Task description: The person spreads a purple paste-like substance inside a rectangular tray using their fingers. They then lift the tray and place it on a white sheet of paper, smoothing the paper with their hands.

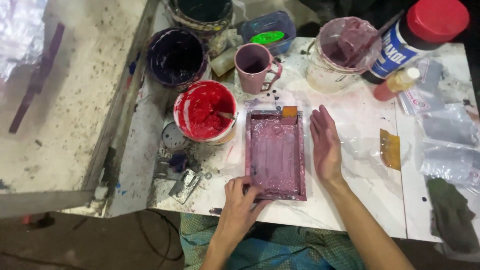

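A small rectangular frame (275,155) lies flat near the front edge of the bench (360,200), a little left of the middle. Its inside is already covered with mauve-pink paint, spread quite evenly, and the wooden border is smeared with the same colour. So the coating seems mostly done, in my judgement; only smoothing or cleaning of the edges looks left.

The left hand (239,202) holds the front left corner of the frame, with the fingers curled and pressed on the border. The right hand (326,145) lies flat on the bench just beside the right side of the frame, fingers straight and close together, holding nothing.

A small orange scraper (289,113) rests at the back edge of the frame, and no hand touches it. Behind the frame, toward the back edge of the bench, stand a red paint tub (205,111) with a stick in it, a pink mug (254,66), a dark purple bucket (176,56) and a clear tub (345,50) with mauve paint. Plastic bags (447,135) lie near the right edge.
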